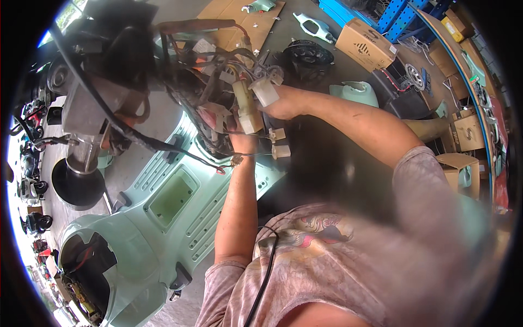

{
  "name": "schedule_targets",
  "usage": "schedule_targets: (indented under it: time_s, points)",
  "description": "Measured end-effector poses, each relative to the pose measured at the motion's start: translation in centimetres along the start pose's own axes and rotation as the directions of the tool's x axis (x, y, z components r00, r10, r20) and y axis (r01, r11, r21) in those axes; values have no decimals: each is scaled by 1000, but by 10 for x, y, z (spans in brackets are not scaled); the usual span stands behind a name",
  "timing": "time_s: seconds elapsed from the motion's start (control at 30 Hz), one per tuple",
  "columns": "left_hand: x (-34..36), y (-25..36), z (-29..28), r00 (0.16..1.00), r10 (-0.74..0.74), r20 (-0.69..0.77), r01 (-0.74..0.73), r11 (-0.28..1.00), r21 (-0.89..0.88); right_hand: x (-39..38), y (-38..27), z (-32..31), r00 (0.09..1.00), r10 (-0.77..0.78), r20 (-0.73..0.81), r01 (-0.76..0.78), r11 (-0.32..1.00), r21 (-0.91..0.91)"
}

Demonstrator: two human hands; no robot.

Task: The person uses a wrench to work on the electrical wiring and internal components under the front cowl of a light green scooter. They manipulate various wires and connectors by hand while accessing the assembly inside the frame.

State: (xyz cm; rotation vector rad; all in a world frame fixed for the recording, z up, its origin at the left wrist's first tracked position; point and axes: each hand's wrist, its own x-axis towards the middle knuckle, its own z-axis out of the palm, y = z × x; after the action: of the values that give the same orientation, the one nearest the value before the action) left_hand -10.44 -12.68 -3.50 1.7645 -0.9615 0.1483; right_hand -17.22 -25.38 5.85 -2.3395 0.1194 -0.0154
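A tangled wiring harness [210, 90] with several plug connectors hangs in front of me over a mint-green scooter body [188, 188]. My left hand [242, 140] reaches up from below and is closed on the harness, its fingers mostly hidden behind a yellowed connector [243, 98] and a white one below it. To its right, my right hand [287, 103] is closed at a white connector [265, 91]; its fingertips are covered by the plug and wires. Two small white plugs [280, 151] dangle on thin wires beside my left wrist.
A dark cable [103, 101] crosses the upper left, near a blurred metal housing [90, 117] and a black round part [79, 185]. Cardboard boxes [366, 44], green body panels [354, 94] and a black fan-like part [308, 56] lie on the floor. Shelves stand at right.
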Motion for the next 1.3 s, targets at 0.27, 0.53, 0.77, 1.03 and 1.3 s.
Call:
schedule_targets:
  time_s: [0.27, 0.53, 0.77, 1.03, 1.3]
  points:
    - [5, -35, -15, 992, 49, 112, -81, 950, 302, 0, -19, 18, 847, 401, 349, -531, 643, 552]
    - [59, 89, -159, 935, -346, 71, 350, 936, -43, -3, -12, 22, 791, 422, 444, -611, 487, 625]
    - [78, 52, -129, 986, -69, 154, 109, 958, -266, 11, 3, 50, 753, 254, 607, -613, 606, 508]
    - [82, 55, -111, 994, 24, 107, 10, 953, -301, -18, -8, 65, 836, 369, 406, -549, 569, 613]
    - [74, 71, -118, 998, 48, 45, -36, 971, -236, -15, -27, 115, 923, 360, -134, -129, 620, 774]
